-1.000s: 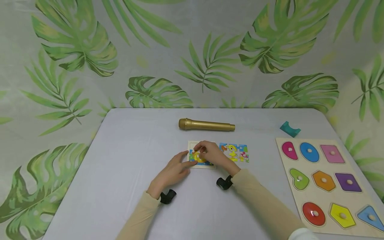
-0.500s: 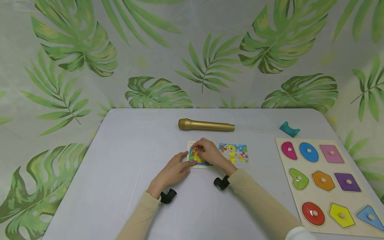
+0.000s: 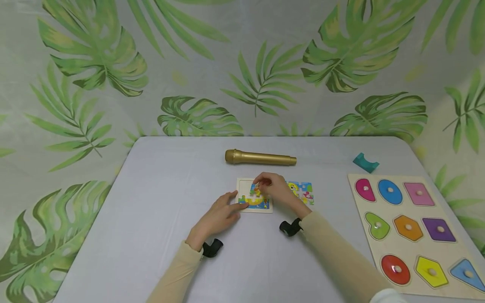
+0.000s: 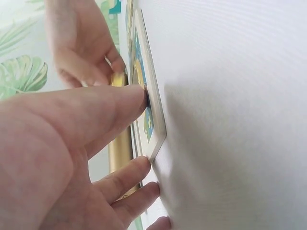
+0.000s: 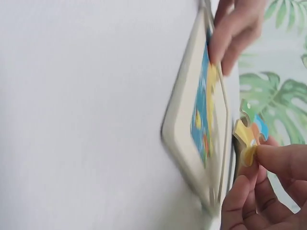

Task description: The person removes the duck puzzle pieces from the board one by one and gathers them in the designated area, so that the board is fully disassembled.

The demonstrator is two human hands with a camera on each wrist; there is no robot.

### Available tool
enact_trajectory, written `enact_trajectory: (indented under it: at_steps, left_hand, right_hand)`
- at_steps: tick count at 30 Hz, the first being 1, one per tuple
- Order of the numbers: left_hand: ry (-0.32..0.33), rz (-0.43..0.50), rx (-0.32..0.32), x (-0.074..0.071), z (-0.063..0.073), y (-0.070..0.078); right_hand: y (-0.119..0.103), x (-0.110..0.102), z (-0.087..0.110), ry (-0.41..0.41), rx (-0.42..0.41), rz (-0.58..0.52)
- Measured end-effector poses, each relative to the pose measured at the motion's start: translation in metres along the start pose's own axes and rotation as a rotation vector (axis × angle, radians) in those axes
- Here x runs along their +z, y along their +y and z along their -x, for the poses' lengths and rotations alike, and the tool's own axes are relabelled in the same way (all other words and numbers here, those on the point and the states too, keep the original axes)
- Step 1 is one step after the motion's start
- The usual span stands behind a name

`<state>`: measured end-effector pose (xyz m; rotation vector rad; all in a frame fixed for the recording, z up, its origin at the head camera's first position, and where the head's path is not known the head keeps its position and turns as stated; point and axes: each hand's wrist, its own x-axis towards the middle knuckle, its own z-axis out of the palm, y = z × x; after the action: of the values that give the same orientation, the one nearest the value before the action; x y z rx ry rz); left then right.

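Note:
A small wooden jigsaw tray [image 3: 244,184] lies mid-table, with joined blue and yellow puzzle pieces [image 3: 264,205] along its lower part and bare wood at the upper left. My left hand [image 3: 217,215] rests at its left side. The left thumb [image 4: 129,98] lies on the puzzle, and other fingertips touch the edge and table. Above the tray's right side, my right hand [image 3: 279,190] pinches a puzzle piece [image 5: 247,135] of yellow, orange, green and blue between thumb and finger, tilted and clear of the tray. Loose puzzle pieces [image 3: 306,191] lie right of the tray, partly hidden by the right hand.
A gold microphone [image 3: 261,158] lies behind the tray. A teal curved block [image 3: 366,163] sits at the back right. Below it, a wooden shape board [image 3: 403,269] with several knobbed coloured shapes covers the table's right side.
The right hand first shifts slightly left over the tray, then moves right with a puzzle piece lifted in its fingers, baring the tray's upper left. The left hand stays put.

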<state>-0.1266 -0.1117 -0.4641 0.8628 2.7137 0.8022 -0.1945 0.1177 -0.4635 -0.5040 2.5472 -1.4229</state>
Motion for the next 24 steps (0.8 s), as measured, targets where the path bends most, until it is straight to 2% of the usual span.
enact_trajectory:
  at_steps: [7, 12, 24]
  left_hand:
    - [0.008, 0.001, -0.012, 0.0, 0.001, 0.002]
    - [0.011, 0.013, -0.02, 0.0, 0.001, 0.003]
    - [0.012, 0.023, -0.028, 0.0, 0.001, 0.003]
  right_hand:
    - [0.016, -0.031, 0.012, 0.026, 0.064, 0.05]
    - [0.024, -0.049, 0.022, 0.005, 0.103, 0.068]
    - [0.029, -0.054, 0.027, -0.049, 0.07, 0.113]
